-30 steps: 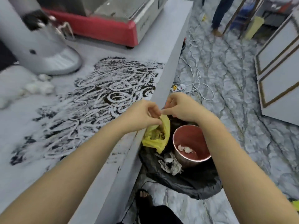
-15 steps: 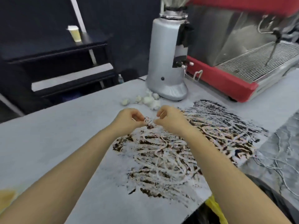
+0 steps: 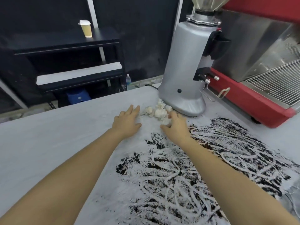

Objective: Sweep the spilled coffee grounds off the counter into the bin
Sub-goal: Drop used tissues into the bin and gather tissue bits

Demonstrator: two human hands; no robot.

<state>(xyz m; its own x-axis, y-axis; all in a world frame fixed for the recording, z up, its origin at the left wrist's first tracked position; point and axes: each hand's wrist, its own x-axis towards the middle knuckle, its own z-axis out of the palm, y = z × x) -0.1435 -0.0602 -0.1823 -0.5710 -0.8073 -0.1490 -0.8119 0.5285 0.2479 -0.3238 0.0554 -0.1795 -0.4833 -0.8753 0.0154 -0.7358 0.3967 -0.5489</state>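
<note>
From the head view, the spilled coffee grounds [image 3: 203, 168] lay smeared in dark swirls over the pale surface [image 3: 48, 143], spreading from the centre out toward four and five o'clock. The bin was not in view. At about twelve o'clock a cluster of crumpled white tissue wads [image 3: 158, 112] sat just beside the foot of the silver coffee grinder [image 3: 186, 70], with the red espresso machine [image 3: 253, 101] at two o'clock.

The left hand [image 3: 128, 119] lay flat with fingers straight, released and holding nothing, its fingertips just beside the nearest wad. The right hand [image 3: 174, 125] was curled round one wad at the near edge of the cluster, grasping it.

The step in hand looked like fetching a fresh wad to wipe with. To do it well, the person would probably want a good-sized wad, pressed flat and drawn in long strokes toward the surface's edge, herding the grounds into one heap rather than smearing them wider. Lifting both forearms clear of the mess would keep the grounds off the skin.
</note>
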